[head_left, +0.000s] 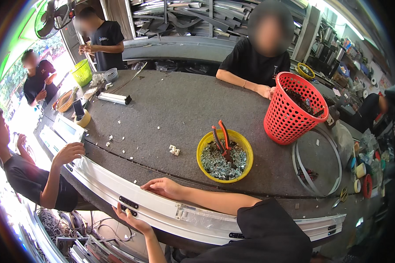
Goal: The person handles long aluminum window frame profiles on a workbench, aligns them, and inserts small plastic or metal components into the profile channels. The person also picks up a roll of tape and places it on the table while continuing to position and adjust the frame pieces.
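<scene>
A long white aluminium profile (162,199) lies along the near edge of the table, with black oval fittings (128,202) set in its side. Over its top rests my right hand (164,188), fingers loosely bent and apart, with nothing visible in them. My left hand (136,221) is palm up at the profile's near side, fingers stretched out beside the black fittings. A clear plastic strip (206,215) covers part of the profile right of my hands. To the left, a co-worker's hand (70,153) hovers over the same profile.
A yellow bowl (248,151) of small metal screws holds red-and-black pliers (224,140). Opposite sits a person beside a red perforated basket (289,125). Coiled metal strip (338,175) lies at right. White plastic bits (174,150) dot the grey table (171,105). More people stand at left.
</scene>
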Motion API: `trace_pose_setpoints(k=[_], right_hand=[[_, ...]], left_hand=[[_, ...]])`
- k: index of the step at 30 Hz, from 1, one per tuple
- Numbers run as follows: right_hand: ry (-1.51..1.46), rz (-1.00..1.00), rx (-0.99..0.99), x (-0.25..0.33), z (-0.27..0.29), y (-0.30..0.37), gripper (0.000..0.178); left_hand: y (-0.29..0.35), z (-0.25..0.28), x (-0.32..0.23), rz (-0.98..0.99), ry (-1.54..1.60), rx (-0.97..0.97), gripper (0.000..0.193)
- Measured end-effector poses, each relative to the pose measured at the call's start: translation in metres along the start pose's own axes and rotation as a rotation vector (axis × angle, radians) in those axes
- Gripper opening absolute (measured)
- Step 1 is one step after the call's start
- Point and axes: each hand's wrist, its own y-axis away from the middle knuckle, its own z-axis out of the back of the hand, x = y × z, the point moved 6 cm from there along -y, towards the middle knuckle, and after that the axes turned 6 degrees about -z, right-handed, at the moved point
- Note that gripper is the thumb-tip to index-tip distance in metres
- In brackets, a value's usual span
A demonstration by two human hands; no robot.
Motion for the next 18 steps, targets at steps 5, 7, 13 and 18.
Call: trace_pose_setpoints(k=[5, 7, 13, 18], right_hand=[[-0.019, -0.001, 0.037, 0.000, -0.002, 0.001, 0.035], [-0.033, -0.007, -0.001, -0.001, 0.000, 0.001, 0.035], [0.003, 0.007, 0.000, 0.002, -0.001, -0.001, 0.035], [0.000, -0.038, -0.042, 0.001, -0.002, 0.004, 0.035]], left_hand=[[-0.001, 0.000, -0.007, -0.022, -0.110, 0.035, 0.054], [0.000, 0.000, -0.010, -0.020, -0.051, 0.035, 0.054], [0.000, -0.004, -0.010, 0.070, 0.064, 0.007, 0.055], [0.001, -0.002, -0.016, -0.009, -0.050, 0.003, 0.053]])
